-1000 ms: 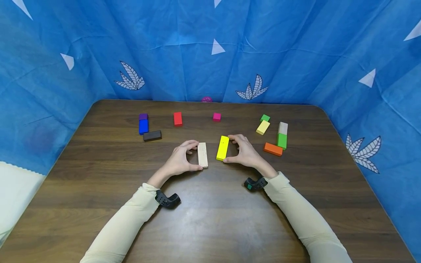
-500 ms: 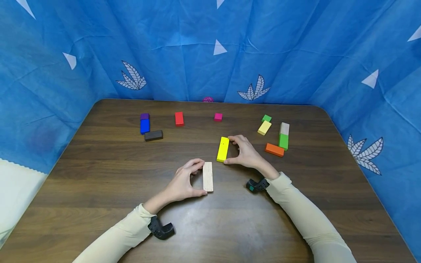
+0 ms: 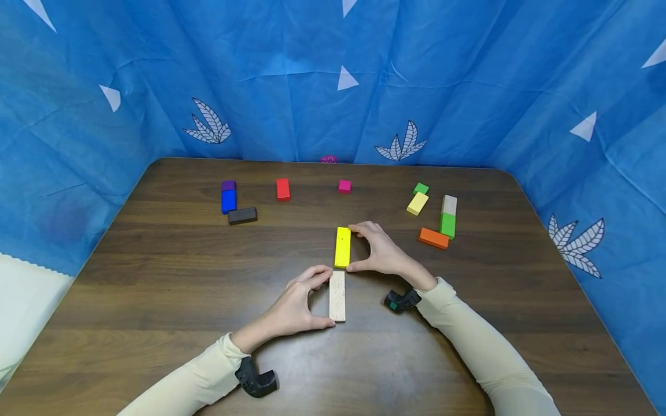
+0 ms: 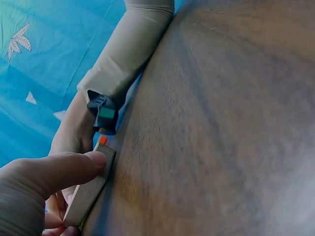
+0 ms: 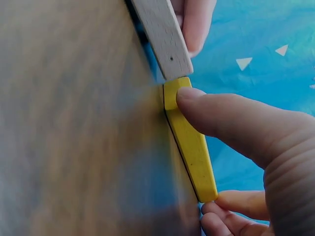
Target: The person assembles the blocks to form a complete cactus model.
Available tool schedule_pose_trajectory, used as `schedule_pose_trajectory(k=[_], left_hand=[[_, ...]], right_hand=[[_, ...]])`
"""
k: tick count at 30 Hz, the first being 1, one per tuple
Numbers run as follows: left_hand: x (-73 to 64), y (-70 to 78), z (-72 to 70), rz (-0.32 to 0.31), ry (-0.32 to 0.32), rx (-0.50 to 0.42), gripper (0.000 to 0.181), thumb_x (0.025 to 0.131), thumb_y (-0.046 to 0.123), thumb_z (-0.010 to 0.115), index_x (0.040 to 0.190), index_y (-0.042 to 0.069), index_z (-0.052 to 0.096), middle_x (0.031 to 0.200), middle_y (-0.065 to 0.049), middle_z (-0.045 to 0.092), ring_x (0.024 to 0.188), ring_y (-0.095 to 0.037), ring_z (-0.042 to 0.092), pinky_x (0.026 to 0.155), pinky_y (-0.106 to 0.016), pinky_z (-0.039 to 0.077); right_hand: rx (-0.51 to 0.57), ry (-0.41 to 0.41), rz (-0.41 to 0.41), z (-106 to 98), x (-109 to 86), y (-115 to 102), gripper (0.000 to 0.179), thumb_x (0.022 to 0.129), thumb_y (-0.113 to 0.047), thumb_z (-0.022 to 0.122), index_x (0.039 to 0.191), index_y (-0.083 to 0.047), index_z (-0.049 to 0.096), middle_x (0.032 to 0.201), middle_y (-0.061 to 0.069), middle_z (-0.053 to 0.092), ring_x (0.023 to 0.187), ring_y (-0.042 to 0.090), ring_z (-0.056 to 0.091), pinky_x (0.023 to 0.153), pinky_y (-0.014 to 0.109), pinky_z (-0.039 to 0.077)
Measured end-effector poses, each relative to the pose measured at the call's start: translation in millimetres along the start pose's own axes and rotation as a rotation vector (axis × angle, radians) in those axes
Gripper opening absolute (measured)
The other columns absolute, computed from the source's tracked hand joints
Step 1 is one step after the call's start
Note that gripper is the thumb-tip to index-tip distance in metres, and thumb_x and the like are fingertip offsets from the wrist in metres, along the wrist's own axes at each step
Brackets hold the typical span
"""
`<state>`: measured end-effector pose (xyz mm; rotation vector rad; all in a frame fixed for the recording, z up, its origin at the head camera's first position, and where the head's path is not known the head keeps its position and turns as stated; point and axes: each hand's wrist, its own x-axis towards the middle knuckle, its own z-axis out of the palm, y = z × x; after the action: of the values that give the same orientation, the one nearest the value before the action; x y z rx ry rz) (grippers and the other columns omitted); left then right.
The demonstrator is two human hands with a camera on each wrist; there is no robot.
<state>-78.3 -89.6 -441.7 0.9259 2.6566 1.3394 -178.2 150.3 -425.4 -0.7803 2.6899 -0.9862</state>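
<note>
My left hand (image 3: 299, 306) grips a pale unpainted wooden block (image 3: 337, 296) lengthwise, thumb at its near end and fingers at its far end. Just beyond it, my right hand (image 3: 382, 251) holds a bright yellow block (image 3: 342, 247) the same way, its thumb on the near corner. The two blocks lie almost in line, near end of the yellow toward far end of the pale one. In the right wrist view the pale block's (image 5: 165, 39) end is right at the yellow block's (image 5: 192, 147) end. The left thumb (image 4: 74, 169) presses the pale block's end in the left wrist view.
At the back left are purple (image 3: 228, 185), blue (image 3: 229, 201) and black (image 3: 242, 216) blocks, then a red block (image 3: 282, 189) and a pink block (image 3: 344, 186). On the right lie light yellow (image 3: 417, 203), orange (image 3: 433, 238), grey (image 3: 450, 205) and green blocks (image 3: 447, 225). Blue cloth (image 3: 302, 104) hangs behind the table.
My left hand has brought the pale block nearer and to the right. My right hand has moved the yellow block left and slightly nearer, straightening it in line beyond the pale one.
</note>
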Motion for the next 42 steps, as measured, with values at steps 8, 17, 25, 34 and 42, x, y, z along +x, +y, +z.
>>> schedule_pose_trajectory(k=[8,17,25,34,42], left_hand=[[-0.3,-1.1,0.5,-0.021,-0.024,-0.009,0.089,0.062,0.024,0.092,0.137,-0.002,0.053,0.138,-0.006,0.051,0.112,-0.017,0.059,0.091,-0.029,0.053],[0.7,-0.6,-0.2,-0.018,-0.033,-0.005,0.089,0.063,0.025,0.092,0.138,-0.003,0.052,0.136,-0.006,0.049,0.114,-0.017,0.057,0.092,-0.029,0.052],[0.2,-0.5,-0.2,-0.012,-0.029,0.006,0.09,0.063,0.025,0.092,0.137,-0.005,0.052,0.135,-0.007,0.049,0.114,-0.017,0.057,0.091,-0.029,0.052],[0.0,-0.3,0.1,-0.01,-0.023,0.014,0.09,0.062,0.026,0.092,0.136,-0.005,0.053,0.134,-0.007,0.049,0.115,-0.016,0.055,0.092,-0.031,0.051],[-0.3,-0.8,0.7,-0.01,-0.023,0.033,0.09,0.062,0.027,0.092,0.136,-0.005,0.053,0.133,-0.006,0.049,0.119,-0.017,0.054,0.098,-0.039,0.048]], right_hand=[[-0.006,-0.032,-0.035,2.3,-0.8,-2.3,0.092,0.072,-0.038,0.087,0.146,-0.007,0.043,0.135,0.01,0.05,0.119,0.026,0.045,0.101,0.048,0.043],[0.006,-0.045,-0.026,1.1,-1.3,-3.1,0.084,0.079,-0.038,0.081,0.148,-0.008,0.042,0.14,0.012,0.048,0.128,0.029,0.042,0.107,0.051,0.039],[-0.008,-0.035,-0.036,2.7,-2.7,-5.7,0.082,0.08,-0.037,0.08,0.147,-0.007,0.044,0.14,0.011,0.049,0.128,0.029,0.042,0.107,0.051,0.039],[-0.018,-0.034,-0.047,4.1,-2.7,-4.2,0.083,0.079,-0.039,0.081,0.147,-0.009,0.044,0.14,0.01,0.05,0.128,0.027,0.043,0.107,0.052,0.039],[-0.023,-0.03,-0.043,4.8,-2.6,-3.6,0.082,0.079,-0.039,0.081,0.146,-0.01,0.045,0.139,0.009,0.051,0.128,0.027,0.043,0.107,0.052,0.038]])
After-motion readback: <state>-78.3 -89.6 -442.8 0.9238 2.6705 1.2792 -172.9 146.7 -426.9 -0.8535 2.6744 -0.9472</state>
